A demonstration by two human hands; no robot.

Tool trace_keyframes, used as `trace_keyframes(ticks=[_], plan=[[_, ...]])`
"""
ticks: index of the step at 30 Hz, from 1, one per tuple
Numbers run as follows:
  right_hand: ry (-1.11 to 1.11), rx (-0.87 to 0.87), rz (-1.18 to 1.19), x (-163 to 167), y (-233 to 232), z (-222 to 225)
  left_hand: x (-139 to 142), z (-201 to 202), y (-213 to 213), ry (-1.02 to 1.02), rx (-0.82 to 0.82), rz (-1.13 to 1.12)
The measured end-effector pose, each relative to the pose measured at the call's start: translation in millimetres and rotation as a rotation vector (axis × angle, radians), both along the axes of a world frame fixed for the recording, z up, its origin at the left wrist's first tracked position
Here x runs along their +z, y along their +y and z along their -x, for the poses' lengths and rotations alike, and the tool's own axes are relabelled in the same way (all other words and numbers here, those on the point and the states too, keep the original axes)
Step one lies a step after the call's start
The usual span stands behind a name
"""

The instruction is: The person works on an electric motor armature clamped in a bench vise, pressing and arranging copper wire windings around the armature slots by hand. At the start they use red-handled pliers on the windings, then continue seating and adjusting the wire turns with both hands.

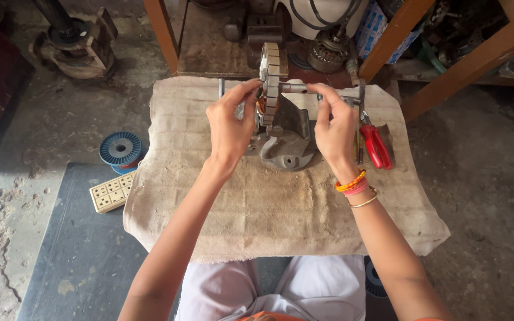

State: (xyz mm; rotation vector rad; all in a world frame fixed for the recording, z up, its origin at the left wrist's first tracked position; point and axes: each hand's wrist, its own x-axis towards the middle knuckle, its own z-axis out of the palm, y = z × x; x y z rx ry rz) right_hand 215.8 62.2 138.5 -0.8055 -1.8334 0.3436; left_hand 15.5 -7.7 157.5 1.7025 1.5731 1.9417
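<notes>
- Stator (270, 80): a laminated disc standing on edge on a shaft (294, 88), above a grey stand (288, 142) on the cloth-covered bench (269, 208).
- Left hand (228, 125): grip pinches the stator's near rim; a slack pinch could let the disc turn or tip.
- Right hand (335, 122): fingertips pressed together on the shaft; uneven pull may slide the shaft off its rest.
- Copper winding, dimly seen at the disc: fingers rubbing it could nick the wire.
- Red pliers (376, 144): just beside the right wrist; a nudge could knock them off the cloth.
</notes>
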Motion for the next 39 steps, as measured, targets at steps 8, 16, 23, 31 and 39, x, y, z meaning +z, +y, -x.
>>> trace_keyframes(ticks=[8, 16, 23, 31, 39], plan=[[-0.553, -0.205, -0.459, -74.5, 9.2, -29.8, -22.6, 16.9, 5.6, -0.235, -0.161, -0.019], [-0.561, 0.007, -0.338, -43.1, -61.6, -21.6, -44.7, 9.4, -29.9, 1.006, 0.018, -0.238], [-0.554, 0.22, -0.01, 38.9, -87.1, -16.7, -37.9, 1.0, -30.7, 0.811, -0.059, -0.232], [-0.375, 0.326, -0.003, 67.9, -49.6, 4.3, -22.6, -3.3, -45.3, 0.36, -0.192, -0.141], [-0.272, 0.34, -0.132, 42.8, -32.5, 15.0, -4.9, -5.6, -43.1, 0.275, -0.279, -0.122]])
